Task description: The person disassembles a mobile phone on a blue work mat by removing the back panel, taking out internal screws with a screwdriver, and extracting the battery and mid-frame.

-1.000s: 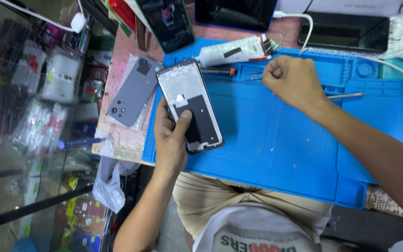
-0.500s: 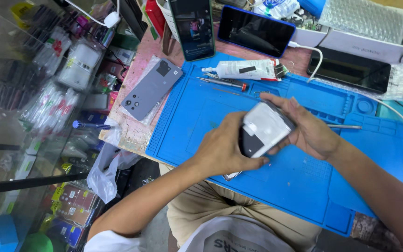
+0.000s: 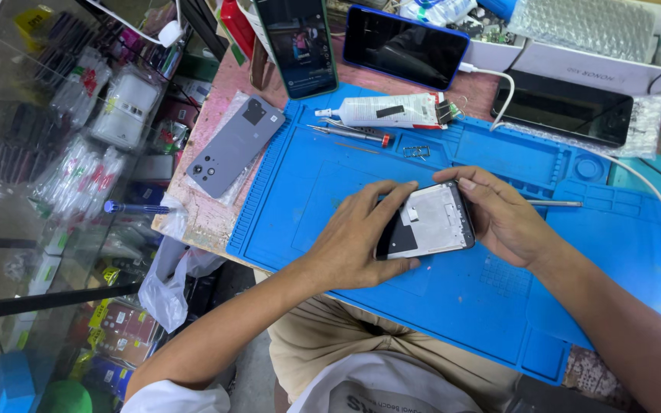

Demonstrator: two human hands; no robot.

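**Both hands on opened phone over blue mat**

Left hand (image 3: 357, 245) and right hand (image 3: 503, 218) grip an opened phone (image 3: 426, 222) from either end, inner side up, just above the blue work mat (image 3: 307, 183) on the table (image 3: 208, 218). Grey back cover (image 3: 235, 145) lies left of mat. Glue tube (image 3: 388, 111) and screwdriver (image 3: 350, 134) lie near the mat's far edge.
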